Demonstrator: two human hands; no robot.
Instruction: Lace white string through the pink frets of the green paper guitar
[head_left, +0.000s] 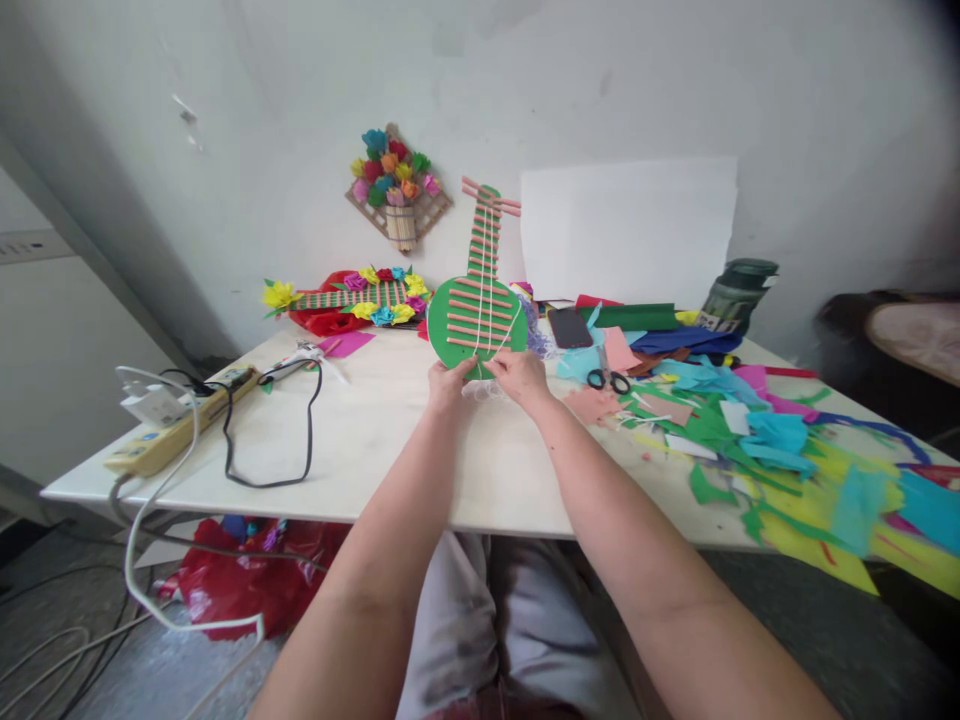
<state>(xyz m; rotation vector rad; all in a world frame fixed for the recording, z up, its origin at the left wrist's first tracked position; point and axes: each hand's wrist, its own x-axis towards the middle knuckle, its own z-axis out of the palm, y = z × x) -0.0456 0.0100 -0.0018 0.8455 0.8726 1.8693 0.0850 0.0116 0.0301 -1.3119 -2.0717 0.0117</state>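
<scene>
A green paper lute (465, 312) with pink stick frets and white strings stands tilted upright over the table. My left hand (448, 380) grips its bottom edge, fingers closed. At the lower right of its round body, my right hand (519, 376) is closed in a pinch on the white string (512, 328), near where the strings meet the bottom edge. Two pink sticks cross the top of the neck. Some loose white string (484, 390) hangs below the body, between my hands.
A flower-trimmed lute (352, 297) lies at the back left. Scissors (609, 381), a phone (569, 327), a dark green bottle (739, 292) and many paper scraps (780, 440) are on the right. A power strip (180, 425) with cables and a glue gun (300, 358) lie left.
</scene>
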